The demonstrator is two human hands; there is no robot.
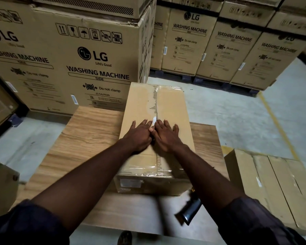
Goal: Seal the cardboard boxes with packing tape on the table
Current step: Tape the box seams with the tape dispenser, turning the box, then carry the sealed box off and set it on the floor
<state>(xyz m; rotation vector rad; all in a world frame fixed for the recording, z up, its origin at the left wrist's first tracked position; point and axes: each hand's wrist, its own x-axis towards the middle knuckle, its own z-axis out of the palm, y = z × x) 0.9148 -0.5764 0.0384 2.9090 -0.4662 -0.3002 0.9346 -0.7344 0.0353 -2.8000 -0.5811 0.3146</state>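
Box (138,103) on desk (88,131), centre-right, lengthwise near to far. Tape (156,101) along top seam. Left hand (140,137), right hand (166,137) flat, fingers straight, pressing box top side by side at seam. Dark tool (191,209) near right, blurred.

Dark blue rolled-up sleeves (30,221)

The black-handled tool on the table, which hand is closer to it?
Right. The right hand lies flat on the box, beyond and left of the black-handled tool; the left hand lies beside it, farther left.
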